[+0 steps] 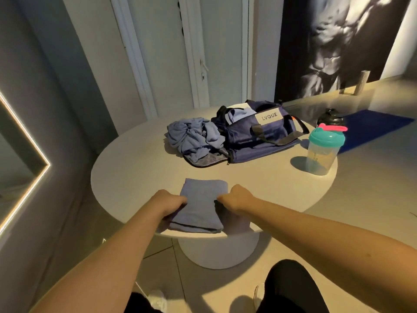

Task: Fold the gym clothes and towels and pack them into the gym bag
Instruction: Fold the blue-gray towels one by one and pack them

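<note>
Head camera, looking down: a folded blue towel [202, 203] lies flat on the near part of the round white tabletop [135, 168], its near end just at the rim. The left hand [168, 203] grips the towel's left edge, fingers curled onto the cloth. The right hand [235, 198] holds the right edge opposite it, knuckles up and fingers curled in at the fold. Both forearms reach in from the bottom of the view, one on each side of the towel.

Farther back on the tabletop, well apart from the towel, sits a crumpled heap of blue clothes [194, 136]. It touches the left end of the navy gym bag [255, 136] and partly lies on the bag's opened end flap. The bag's top is open, and a pale blue piece shows inside. A light patch on its side reads "LVQUE", and dark carry straps hang over the side.

To the right of the bag, near the tabletop's right rim, a clear shaker bottle [323, 150] with a teal lid and pink loop stands upright. Behind it shows a dark bottle top [330, 117]; what it stands on cannot be told. Beyond lies a blue mat [374, 129] on the floor.
</note>
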A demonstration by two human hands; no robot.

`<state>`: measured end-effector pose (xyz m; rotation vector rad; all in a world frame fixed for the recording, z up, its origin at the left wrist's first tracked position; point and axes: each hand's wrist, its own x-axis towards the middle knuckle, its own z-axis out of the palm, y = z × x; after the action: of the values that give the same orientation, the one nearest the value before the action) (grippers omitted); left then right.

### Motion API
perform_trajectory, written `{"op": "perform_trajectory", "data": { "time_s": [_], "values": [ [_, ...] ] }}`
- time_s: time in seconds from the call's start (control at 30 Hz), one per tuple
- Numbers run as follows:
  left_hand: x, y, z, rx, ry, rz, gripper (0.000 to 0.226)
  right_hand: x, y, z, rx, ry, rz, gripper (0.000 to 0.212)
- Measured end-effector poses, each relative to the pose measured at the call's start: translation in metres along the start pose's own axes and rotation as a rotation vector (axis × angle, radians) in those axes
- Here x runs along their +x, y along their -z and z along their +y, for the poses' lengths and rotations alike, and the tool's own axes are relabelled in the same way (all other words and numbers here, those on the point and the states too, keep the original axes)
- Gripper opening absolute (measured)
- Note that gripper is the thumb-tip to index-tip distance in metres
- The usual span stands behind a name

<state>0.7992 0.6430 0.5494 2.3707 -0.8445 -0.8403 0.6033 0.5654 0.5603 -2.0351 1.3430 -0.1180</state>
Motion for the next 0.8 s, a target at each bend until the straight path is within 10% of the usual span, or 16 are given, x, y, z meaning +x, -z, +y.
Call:
{"op": "perform_trajectory", "data": {
  "time_s": [0.33, 0.8],
  "values": [
    [-0.009, -0.014, 0.040, 0.056, -0.011, 0.049, 0.032, -0.007, 0.024, -0.017, -0.047, 0.121, -0.137, 0.026],
    [-0.019, -0.012, 0.154, -0.132, -0.584, 0.335, 0.014, 0.048, 0.114, -0.001, 0.716, 0.206, 0.069, 0.021]
  ]
}}
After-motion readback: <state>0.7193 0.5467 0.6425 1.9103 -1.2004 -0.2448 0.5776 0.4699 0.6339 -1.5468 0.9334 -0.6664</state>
